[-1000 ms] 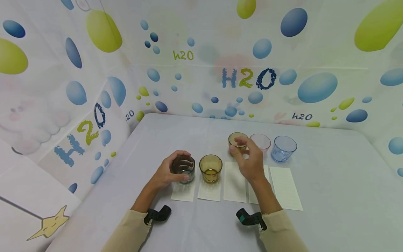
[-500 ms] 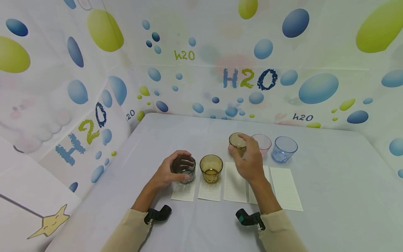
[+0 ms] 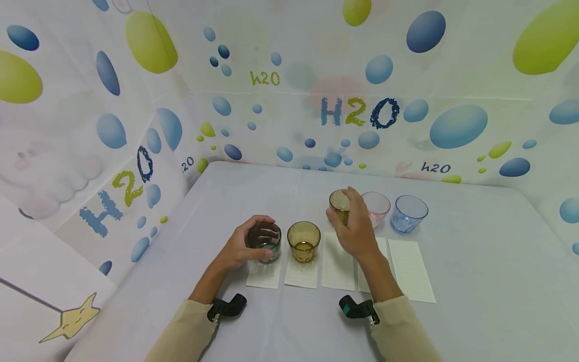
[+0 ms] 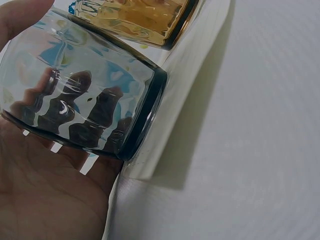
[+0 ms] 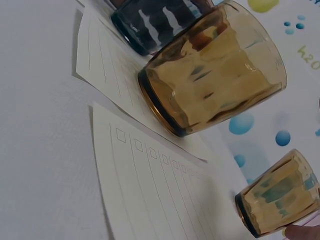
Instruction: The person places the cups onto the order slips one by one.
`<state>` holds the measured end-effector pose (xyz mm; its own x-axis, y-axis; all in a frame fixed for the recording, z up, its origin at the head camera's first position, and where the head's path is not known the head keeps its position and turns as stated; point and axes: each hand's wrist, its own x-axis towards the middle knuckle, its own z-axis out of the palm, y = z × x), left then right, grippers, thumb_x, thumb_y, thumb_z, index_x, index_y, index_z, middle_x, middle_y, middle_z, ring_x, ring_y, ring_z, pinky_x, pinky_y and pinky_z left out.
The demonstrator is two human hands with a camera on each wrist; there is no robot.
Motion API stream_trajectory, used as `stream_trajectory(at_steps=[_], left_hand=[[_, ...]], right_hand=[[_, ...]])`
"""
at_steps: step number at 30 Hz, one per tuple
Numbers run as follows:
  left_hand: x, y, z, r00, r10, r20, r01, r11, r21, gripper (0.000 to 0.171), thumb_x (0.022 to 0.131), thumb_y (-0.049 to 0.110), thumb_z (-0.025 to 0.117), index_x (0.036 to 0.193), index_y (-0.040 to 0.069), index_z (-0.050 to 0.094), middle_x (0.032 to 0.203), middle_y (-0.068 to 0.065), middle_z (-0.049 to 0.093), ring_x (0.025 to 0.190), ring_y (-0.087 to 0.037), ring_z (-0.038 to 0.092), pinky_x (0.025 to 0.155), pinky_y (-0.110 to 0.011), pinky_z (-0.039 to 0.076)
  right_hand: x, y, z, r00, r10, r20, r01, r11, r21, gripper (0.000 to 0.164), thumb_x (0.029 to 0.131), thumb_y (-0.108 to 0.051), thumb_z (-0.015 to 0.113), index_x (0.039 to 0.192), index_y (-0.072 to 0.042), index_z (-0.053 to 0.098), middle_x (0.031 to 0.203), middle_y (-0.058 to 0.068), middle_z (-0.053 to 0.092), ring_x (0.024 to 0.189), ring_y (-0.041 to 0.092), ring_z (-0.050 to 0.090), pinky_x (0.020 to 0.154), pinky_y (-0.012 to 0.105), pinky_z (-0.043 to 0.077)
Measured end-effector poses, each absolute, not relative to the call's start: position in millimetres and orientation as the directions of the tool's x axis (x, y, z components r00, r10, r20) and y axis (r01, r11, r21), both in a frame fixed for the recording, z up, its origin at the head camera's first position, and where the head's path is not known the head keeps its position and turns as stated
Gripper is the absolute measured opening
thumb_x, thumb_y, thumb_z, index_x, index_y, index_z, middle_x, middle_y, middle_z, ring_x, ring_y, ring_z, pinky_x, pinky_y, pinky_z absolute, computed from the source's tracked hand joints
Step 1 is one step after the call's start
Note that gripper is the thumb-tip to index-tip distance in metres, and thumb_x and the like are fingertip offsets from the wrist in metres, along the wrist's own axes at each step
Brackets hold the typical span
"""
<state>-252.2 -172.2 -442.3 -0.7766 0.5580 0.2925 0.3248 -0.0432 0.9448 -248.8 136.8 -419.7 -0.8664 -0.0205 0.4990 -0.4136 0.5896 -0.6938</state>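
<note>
In the head view, my left hand (image 3: 239, 244) holds a dark grey glass (image 3: 270, 246), which stands upright on a paper strip. Its fingers curl round the far side, with the thumb in front; the left wrist view shows the fingers through this tumbler (image 4: 85, 95). Farther back, my right hand (image 3: 357, 229) is spread at a light amber glass (image 3: 338, 205), covering its right part. The right wrist view shows a fingertip (image 5: 302, 232) by that glass (image 5: 280, 195); whether it touches is unclear. A darker amber glass (image 3: 303, 241) stands between the hands on another strip.
A pinkish clear glass (image 3: 379, 205) and a blue glass (image 3: 409, 213) stand at the back right. Several lined paper strips (image 3: 411, 271) lie in a row on the white tabletop (image 3: 479, 251). A printed cloth (image 3: 289, 125) hangs behind.
My right hand has moved slightly, its thumb and index finger spreading wider at the light amber glass. The left hand and the glasses stay in place.
</note>
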Motion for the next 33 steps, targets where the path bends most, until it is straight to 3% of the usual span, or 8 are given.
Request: stream_trajectory(at_steps=[9, 23, 33], left_hand=[[-254.2, -173.9, -439.7, -0.773, 0.564, 0.291, 0.32, -0.05, 0.946, 0.073, 0.081, 0.005, 0.08, 0.139, -0.013, 0.04, 0.13, -0.028, 0.056, 0.12, -0.041, 0.06, 0.104, -0.043, 0.051], [-251.8, -173.1, -441.6, -0.783, 0.557, 0.278, 0.311, -0.037, 0.95, 0.072, 0.08, 0.002, 0.079, 0.139, -0.013, 0.04, 0.131, -0.026, 0.057, 0.12, -0.038, 0.061, 0.103, -0.047, 0.051], [-251.9, -173.8, -442.4, -0.784, 0.558, 0.273, 0.306, -0.036, 0.951, 0.073, 0.08, 0.0, 0.078, 0.14, -0.012, 0.04, 0.131, -0.026, 0.056, 0.121, -0.043, 0.058, 0.104, -0.049, 0.05]], right_hand=[[-255.8, 137.1, -421.6, -0.88, 0.007, 0.474, -0.385, 0.574, -0.723, 0.059, 0.101, -0.031, 0.06, 0.148, -0.002, 0.039, 0.162, 0.021, 0.026, 0.15, 0.039, 0.027, 0.119, 0.06, 0.027], [-262.1, 135.4, -427.1, -0.901, 0.006, 0.433, -0.36, 0.546, -0.756, 0.063, 0.1, -0.035, 0.062, 0.149, -0.004, 0.037, 0.166, 0.021, 0.018, 0.152, 0.04, 0.021, 0.118, 0.063, 0.025], [-265.3, 132.1, -425.2, -0.926, 0.004, 0.378, -0.324, 0.51, -0.797, 0.07, 0.099, -0.036, 0.062, 0.153, -0.003, 0.032, 0.168, 0.017, 0.015, 0.154, 0.036, 0.016, 0.122, 0.059, 0.019]])
